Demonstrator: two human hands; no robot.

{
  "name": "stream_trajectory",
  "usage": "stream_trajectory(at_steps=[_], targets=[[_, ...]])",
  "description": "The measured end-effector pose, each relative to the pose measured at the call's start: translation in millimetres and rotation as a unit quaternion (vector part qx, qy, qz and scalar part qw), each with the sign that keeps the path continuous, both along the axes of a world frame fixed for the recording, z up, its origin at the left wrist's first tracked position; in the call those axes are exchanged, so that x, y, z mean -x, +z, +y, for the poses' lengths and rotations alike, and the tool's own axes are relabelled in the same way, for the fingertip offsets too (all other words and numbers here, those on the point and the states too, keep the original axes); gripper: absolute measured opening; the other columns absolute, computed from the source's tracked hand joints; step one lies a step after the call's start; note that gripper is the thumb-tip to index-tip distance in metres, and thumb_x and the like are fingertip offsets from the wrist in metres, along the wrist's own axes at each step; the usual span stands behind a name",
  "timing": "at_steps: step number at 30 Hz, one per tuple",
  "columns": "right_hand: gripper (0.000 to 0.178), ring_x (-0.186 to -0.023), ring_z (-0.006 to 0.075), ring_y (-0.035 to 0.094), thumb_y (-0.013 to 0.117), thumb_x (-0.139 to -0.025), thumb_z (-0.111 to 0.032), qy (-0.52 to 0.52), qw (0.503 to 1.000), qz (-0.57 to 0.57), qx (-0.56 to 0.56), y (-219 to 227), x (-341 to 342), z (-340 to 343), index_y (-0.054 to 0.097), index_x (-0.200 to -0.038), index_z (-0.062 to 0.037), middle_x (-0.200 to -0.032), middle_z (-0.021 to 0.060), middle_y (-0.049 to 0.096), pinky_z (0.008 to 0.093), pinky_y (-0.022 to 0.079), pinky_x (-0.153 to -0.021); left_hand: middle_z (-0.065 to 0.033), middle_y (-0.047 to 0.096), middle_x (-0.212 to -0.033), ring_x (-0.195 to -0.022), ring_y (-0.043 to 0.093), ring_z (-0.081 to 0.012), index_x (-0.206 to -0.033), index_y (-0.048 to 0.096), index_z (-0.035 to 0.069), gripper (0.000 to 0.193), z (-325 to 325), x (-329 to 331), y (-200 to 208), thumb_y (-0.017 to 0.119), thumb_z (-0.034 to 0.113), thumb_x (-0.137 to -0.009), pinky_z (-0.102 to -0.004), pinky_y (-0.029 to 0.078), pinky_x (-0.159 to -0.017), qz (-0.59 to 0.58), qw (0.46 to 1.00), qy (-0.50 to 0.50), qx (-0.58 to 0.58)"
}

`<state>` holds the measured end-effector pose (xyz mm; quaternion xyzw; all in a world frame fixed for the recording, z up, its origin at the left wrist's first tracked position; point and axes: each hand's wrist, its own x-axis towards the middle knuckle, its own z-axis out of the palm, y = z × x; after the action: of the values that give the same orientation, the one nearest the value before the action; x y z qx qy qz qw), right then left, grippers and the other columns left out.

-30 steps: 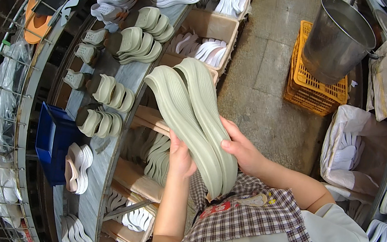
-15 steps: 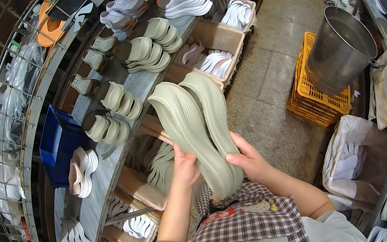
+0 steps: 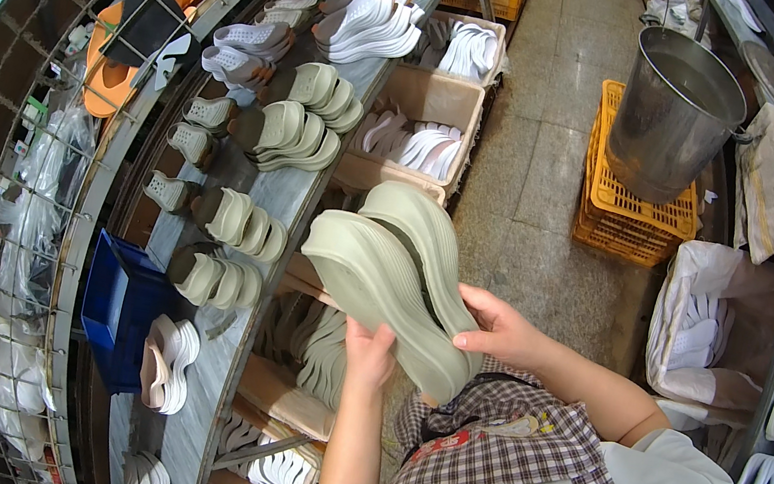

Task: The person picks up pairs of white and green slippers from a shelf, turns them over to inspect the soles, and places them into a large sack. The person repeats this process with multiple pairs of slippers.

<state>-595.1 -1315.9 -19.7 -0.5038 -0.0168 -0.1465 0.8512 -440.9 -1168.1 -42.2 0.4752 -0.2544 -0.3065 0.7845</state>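
In the head view, the person is holding two pale green soles (image 3: 372,275) in the air in front of the checked apron (image 3: 497,442), just off the aisle side of the bench (image 3: 219,349). The soles are lying side by side, their broad rounded ends pointing away and their other ends tapering back toward the apron. The left hand (image 3: 369,353) is gripping the left-hand sole by its near edge, its thumb standing up against the side; the right hand (image 3: 500,329) is gripping the other sole from the right, its thumb lying over the edge. The fingers underneath are mostly hiding, so how firmly each grip is bearing the weight is hard to tell.

The step in hand seems to be handling the two soles together, perhaps looking over their surfaces. A next move would be calling for an even inward squeeze from both grips, since the soles could be sliding apart lengthwise, and for enough clearance from the bench edge.

On the bench, rows of pale green shoe pieces (image 3: 248,225) are standing near a blue bin (image 3: 117,316). Below, a box (image 3: 291,402) is holding similar green soles (image 3: 325,359), near the left hand.
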Motion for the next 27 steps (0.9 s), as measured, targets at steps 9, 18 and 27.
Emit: stream_trajectory(at_steps=[9,18,27], targets=[[0.041,-0.13,0.0231,0.04,0.045,-0.086,0.001,0.034,0.985,0.041,0.163,1,-21,-41,0.054,-0.127,-0.002,-0.141,0.0106,0.043,0.0357,0.033,-0.107,-0.0118,0.056,-0.115,-0.108,0.055,-0.0209,-0.125,0.046,0.003,0.034,-13,14,39,0.047,0.022,-0.097,-0.0375,0.049,-0.09,0.223,0.97,-0.086,-0.033],[0.047,-0.128,0.0215,0.041,0.045,-0.097,-0.024,0.067,0.992,0.078,-0.073,-10,-14,-13,0.04,-0.137,0.0003,-0.139,0.0131,0.042,0.036,0.032,-0.106,-0.0103,0.055,-0.115,-0.098,0.061,-0.0226,-0.128,0.038,0.011,0.042,-1,5,25,0.057,0.009,-0.091,-0.0371,0.056,-0.08,0.238,0.968,-0.022,-0.076],[0.049,-0.131,0.0239,0.034,0.06,-0.089,-0.022,0.05,0.997,0.035,-0.046,-14,-11,2,0.041,-0.13,-0.0036,-0.144,0.0142,0.034,0.0387,0.029,-0.108,-0.0105,0.055,-0.115,-0.098,0.061,-0.0221,-0.129,0.039,0.009,0.039,-3,10,23,0.054,0.016,-0.093,-0.0345,0.056,-0.079,0.174,0.981,-0.001,-0.089]])
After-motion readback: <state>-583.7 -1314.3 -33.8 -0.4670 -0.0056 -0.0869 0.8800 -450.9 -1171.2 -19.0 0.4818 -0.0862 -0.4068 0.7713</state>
